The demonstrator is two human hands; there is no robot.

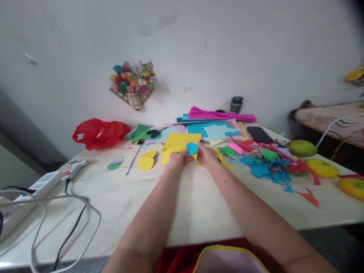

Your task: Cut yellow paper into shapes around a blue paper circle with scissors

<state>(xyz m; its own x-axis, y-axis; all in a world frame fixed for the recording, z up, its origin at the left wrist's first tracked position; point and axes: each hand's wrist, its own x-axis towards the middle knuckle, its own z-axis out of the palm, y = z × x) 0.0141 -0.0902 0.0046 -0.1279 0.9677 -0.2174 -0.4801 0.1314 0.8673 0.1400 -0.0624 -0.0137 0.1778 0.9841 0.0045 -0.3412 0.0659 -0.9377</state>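
Both my hands meet over the middle of the table, around a large yellow paper sheet (182,141). A blue paper circle (191,148) lies on the sheet's near right part. My left hand (176,159) pinches the paper at the circle's left edge with its thumb. At the right edge, my right hand (207,154) grips the paper, some fingers hidden beneath. Yellow paper circles (146,162) lie left of my left hand. Farther left, a green circle (114,166) is partly covered by a lilac one (117,159).
Dark-handled scissors (154,133) and a red plastic bag (99,132) are at the back left. Coloured scraps (260,168), a phone (259,134) and mangoes (321,167) are on the right. A power strip (36,191) with cables is at the left edge.
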